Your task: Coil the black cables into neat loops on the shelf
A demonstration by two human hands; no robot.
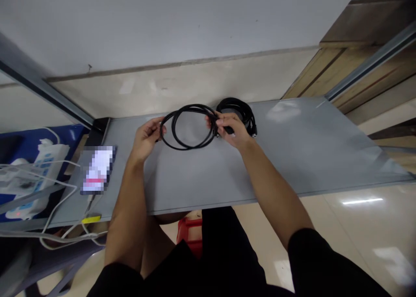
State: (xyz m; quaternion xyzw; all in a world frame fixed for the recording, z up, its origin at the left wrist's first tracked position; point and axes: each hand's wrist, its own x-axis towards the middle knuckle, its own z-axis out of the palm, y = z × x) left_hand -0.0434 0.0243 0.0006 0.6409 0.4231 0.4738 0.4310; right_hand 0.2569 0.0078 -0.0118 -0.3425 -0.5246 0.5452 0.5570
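A black cable [186, 109] is looped into loose rings between my two hands, above the grey shelf. On the left side of the rings, my left hand [147, 136] has its thumb and fingers closed on the cable. My right hand [233, 130] pinches the opposite side of the loops. Just behind that hand lies a second coil of black cable [238, 104] on the shelf, partly covered by the fingers. A connector end shows at the coil's right edge.
The grey shelf [201, 175] stands against a wall. To the left lies a phone [98, 169] with a blurred screen, near white cords and white power strips [52, 158]. Metal posts rise at both ends. A red stool [190, 234] is below the shelf.
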